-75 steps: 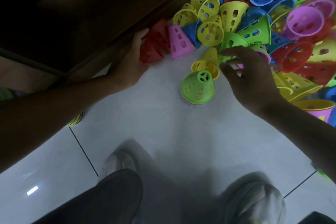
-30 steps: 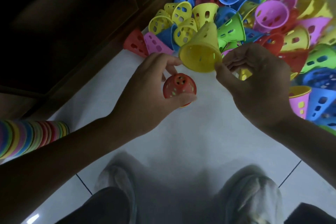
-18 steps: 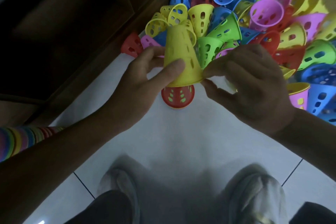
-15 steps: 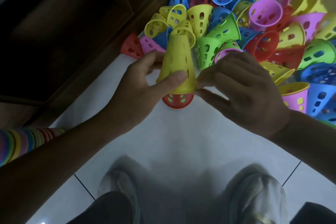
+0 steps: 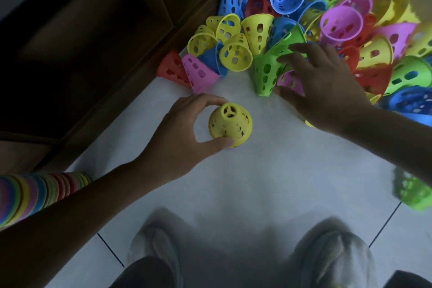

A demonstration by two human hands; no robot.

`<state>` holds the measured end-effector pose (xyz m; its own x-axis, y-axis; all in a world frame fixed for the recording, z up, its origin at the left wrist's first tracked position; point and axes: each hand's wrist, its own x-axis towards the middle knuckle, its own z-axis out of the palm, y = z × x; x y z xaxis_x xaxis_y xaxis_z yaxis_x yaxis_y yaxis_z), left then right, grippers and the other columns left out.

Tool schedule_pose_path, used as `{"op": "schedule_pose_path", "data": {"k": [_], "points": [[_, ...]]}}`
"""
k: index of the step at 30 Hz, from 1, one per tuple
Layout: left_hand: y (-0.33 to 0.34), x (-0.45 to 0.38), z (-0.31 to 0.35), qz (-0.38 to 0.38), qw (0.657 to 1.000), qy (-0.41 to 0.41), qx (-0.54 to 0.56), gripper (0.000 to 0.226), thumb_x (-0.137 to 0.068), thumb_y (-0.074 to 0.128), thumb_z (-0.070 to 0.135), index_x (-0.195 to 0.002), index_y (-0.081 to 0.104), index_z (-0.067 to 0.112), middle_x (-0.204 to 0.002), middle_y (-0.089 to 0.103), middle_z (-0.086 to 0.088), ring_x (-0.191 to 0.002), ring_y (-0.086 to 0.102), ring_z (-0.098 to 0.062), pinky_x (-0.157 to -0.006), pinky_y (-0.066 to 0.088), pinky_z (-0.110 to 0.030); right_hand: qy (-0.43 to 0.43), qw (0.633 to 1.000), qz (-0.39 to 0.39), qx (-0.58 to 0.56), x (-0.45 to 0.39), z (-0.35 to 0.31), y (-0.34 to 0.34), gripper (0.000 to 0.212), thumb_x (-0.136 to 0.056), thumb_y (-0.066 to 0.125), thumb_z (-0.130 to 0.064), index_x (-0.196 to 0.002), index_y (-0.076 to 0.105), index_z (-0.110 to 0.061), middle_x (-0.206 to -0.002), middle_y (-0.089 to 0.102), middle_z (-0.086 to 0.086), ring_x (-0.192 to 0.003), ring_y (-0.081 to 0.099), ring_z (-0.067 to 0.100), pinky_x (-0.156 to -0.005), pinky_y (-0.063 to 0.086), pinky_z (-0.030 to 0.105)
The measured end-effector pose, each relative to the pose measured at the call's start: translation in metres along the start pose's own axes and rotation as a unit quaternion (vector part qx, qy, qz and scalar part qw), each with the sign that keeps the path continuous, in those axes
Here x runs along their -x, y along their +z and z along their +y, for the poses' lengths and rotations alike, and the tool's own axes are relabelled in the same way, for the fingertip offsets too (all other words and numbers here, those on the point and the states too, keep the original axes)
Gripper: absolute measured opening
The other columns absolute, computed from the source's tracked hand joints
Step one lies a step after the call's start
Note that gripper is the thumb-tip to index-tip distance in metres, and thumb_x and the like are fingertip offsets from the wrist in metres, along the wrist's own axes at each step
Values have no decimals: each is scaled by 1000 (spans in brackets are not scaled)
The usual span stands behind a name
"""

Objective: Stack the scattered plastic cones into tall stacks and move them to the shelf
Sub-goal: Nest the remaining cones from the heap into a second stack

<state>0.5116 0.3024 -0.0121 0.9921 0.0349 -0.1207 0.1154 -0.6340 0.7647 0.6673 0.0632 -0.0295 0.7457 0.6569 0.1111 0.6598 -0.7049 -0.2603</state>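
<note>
A yellow cone (image 5: 230, 125) stands upright on the white floor as the top of a short stack. My left hand (image 5: 184, 138) curls round it, thumb at its base and fingers at its far side. My right hand (image 5: 320, 86) reaches into the pile of scattered cones (image 5: 339, 30), fingers spread over a green cone (image 5: 265, 75) and a pink cone (image 5: 291, 80); whether it grips one I cannot tell. A long stack of many-coloured cones (image 5: 35, 194) lies on its side at the left edge, partly behind my left forearm.
A dark wooden shelf unit (image 5: 93, 30) runs along the left and top. A red cone (image 5: 171, 69) and a pink cone (image 5: 198, 75) lie against its base. A lone green cone (image 5: 411, 192) lies at the right. My two shoes (image 5: 233, 252) are at the bottom.
The yellow cone that both hands held has gone down over the red cone and covers it. My right hand has let go and moved up right into the pile.
</note>
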Motion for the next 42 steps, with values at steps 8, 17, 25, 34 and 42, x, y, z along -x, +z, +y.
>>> {"op": "schedule_pose_path", "data": {"k": [8, 17, 25, 34, 42], "points": [[-22, -19, -28, 4, 998, -11, 58, 51, -82, 63, 56, -125, 58, 30, -126, 59, 10, -121, 55, -11, -101, 45, -31, 1, 999, -17, 28, -11, 13, 20, 72, -92, 34, -66, -137, 49, -12, -129, 51, 16, -118, 47, 38, -91, 49, 55], [-14, -66, -50, 148, 985, -79, 41, 35, -89, 74, 29, -114, 51, 24, -105, 60, 12, -94, 61, 1, -74, 50, -15, -1, 999, 3, 40, -23, 17, 33, 65, -100, 36, -56, -140, 42, -6, -124, 53, 21, -113, 49, 39, -88, 49, 52], [-2, -100, -67, 172, 967, -180, 45, 47, -69, 78, 54, -84, 49, 21, -78, 57, 1, -68, 56, -11, -61, 50, -33, -35, 994, 14, 105, -24, 23, 42, 50, -100, 40, -45, -116, 55, -1, -107, 55, 21, -100, 50, 40, -59, 43, 42], [-2, -119, -49, 133, 951, -261, 102, 48, -75, 84, 39, -100, 55, 11, -101, 62, -6, -94, 65, -25, -81, 60, -44, -52, 998, -4, 31, -19, 23, 35, 42, -99, 38, -40, -119, 59, -9, -97, 59, 15, -92, 59, 38, -55, 44, 36], [2, -114, -43, 65, 963, -251, 71, 29, -83, 79, 34, -87, 60, 14, -92, 58, -7, -71, 51, -13, -58, 40, -25, 21, 991, 35, -123, -15, 16, 27, 29, -103, 47, -35, -100, 63, -11, -82, 62, 5, -72, 53, 21, -64, 45, 34]]}}
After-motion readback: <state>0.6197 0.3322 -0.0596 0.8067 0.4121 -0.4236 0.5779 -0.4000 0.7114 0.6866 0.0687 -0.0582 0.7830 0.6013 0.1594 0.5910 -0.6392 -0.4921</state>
